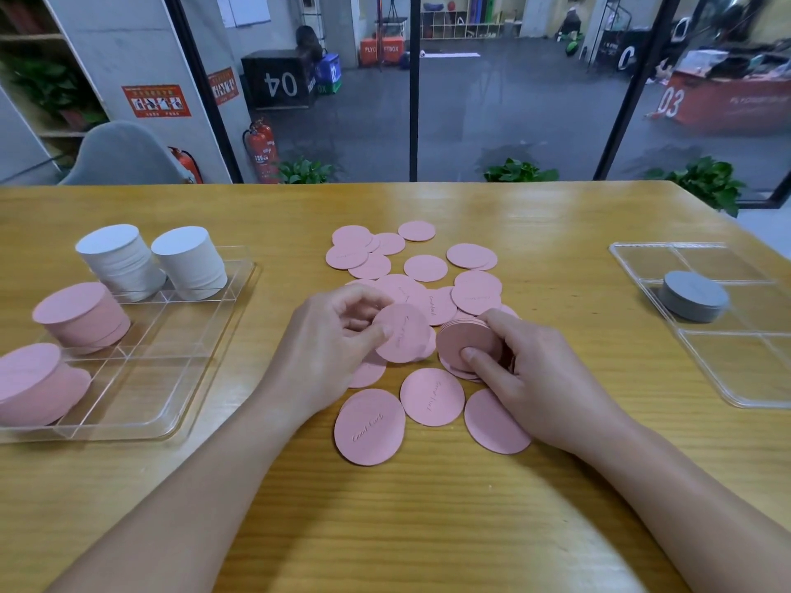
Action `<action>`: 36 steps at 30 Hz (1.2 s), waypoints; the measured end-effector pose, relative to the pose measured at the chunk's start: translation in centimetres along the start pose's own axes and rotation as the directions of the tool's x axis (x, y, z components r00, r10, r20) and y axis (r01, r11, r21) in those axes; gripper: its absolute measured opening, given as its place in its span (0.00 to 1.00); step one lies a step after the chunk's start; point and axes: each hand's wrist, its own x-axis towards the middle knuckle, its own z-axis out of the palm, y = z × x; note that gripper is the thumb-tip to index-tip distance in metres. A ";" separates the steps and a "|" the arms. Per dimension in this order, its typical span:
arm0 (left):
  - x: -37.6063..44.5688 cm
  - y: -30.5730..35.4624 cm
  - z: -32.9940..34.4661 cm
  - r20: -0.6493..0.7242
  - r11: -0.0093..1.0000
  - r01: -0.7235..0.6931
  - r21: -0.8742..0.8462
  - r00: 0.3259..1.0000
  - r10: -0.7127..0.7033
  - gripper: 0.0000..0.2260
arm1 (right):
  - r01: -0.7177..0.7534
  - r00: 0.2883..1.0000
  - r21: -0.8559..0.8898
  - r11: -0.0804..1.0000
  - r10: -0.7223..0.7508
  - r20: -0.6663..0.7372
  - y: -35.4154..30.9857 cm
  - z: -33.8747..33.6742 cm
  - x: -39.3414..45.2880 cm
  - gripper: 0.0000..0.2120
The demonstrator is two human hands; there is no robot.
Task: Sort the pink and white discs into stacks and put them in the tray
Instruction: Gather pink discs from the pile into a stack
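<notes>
A single pink disc (402, 333) is being pinched at its edge between the thumb and curled fingers of the left hand (329, 348) and is being held just above the wooden table (556, 216). A small pink stack (468, 348) is being gripped by the right hand (530, 370), whose thumb is being pressed on the top face while the fingers are curled round the far rim.

The discs are judged to be thin, light and slightly flexible, with a matte face that should not slip; each is best taken by the rim, where a fingertip can be slid beneath. A tall stack is likely to shear sideways unless it is being clasped round its side.

Loose pink discs (370, 425) are being left scattered on the table: about twenty are being counted, overlaps making the figure uncertain. No loose white disc is being seen. In the clear tray (171, 404) at left, two white stacks (188, 263) and two pink stacks (81, 314) are being kept. A second tray (727, 378) at right is holding one grey stack (693, 295).
</notes>
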 end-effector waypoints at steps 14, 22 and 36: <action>-1.1 0.8 1.9 0.258 0.981 -0.147 -0.126 0.950 0.176 0.11 | 0.077 0.996 0.077 0.994 -0.081 0.042 -0.6 -0.1 -0.3 0.05; -1.1 0.7 1.3 0.221 0.988 -0.156 -0.001 0.963 0.153 0.06 | 0.063 0.997 0.035 0.997 -0.064 0.049 0.0 0.3 -0.1 0.07; -1.5 1.1 0.7 0.450 0.912 -0.208 0.353 0.893 0.029 0.21 | 0.009 1.000 0.015 1.000 -0.009 -0.006 0.3 0.2 0.1 0.16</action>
